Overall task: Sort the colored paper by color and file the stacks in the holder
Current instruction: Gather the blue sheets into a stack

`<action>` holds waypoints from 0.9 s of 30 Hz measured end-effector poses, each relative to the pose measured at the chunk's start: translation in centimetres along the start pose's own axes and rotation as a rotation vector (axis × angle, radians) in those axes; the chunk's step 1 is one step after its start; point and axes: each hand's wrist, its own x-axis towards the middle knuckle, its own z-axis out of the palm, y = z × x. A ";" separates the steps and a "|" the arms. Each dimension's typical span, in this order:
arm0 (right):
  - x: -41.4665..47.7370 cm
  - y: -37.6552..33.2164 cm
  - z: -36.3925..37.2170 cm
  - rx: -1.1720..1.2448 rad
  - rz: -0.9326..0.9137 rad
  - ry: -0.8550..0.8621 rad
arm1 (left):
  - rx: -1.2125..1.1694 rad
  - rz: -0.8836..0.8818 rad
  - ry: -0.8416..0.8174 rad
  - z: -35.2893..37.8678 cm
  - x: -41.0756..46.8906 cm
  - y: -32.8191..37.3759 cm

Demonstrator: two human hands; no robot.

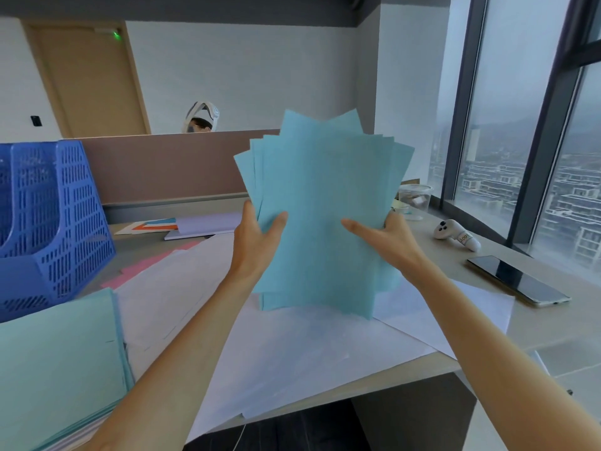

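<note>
Because the blue stack (325, 203) is fanned crooked, left hand (257, 242) and right hand (390, 242) each grip a side, standing it upright over the table (533, 327), probably to square it.

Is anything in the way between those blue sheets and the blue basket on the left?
Nothing visible blocks it. Left hand and right hand hold the blue sheets upright; only flat pink paper and white paper lie between them and the holder.
</note>
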 end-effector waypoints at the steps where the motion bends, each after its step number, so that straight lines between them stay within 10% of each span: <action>1: -0.2 0.2 -0.2 0.008 0.019 -0.043 | -0.003 -0.022 0.001 -0.3 0.0 -0.2; 18: -3.2 0.7 1.8 0.106 0.132 -0.042 | -0.288 -0.247 0.017 -1.3 -2.5 -2.1; 27: -3.0 -0.6 2.7 0.217 0.094 0.022 | -0.206 -0.062 0.078 -1.2 -1.6 0.3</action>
